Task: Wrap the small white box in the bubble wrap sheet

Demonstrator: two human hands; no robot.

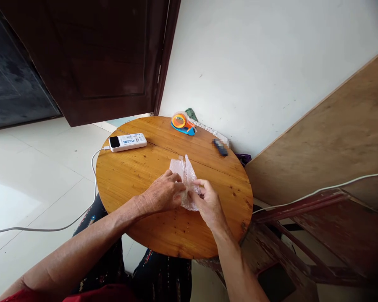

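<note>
A crumpled clear plastic bag (pixel 185 173) lies near the middle of a small round wooden table (pixel 138 176). My left hand (pixel 163 193) rests on the bag's left side with its fingers curled and pinched on the plastic. From the right, my right hand (pixel 208 202) pinches the bag's lower edge between thumb and fingers. The two hands nearly touch over the bag, and their fingers hide its near part.
A white power bank (pixel 127 141) with a cable (pixel 93 167) lies at the table's far left. At the back edge are an orange and blue tape dispenser (pixel 182 122) and a small dark object (pixel 220 147). A worn wooden frame (pixel 318 235) stands to the right, against a white wall.
</note>
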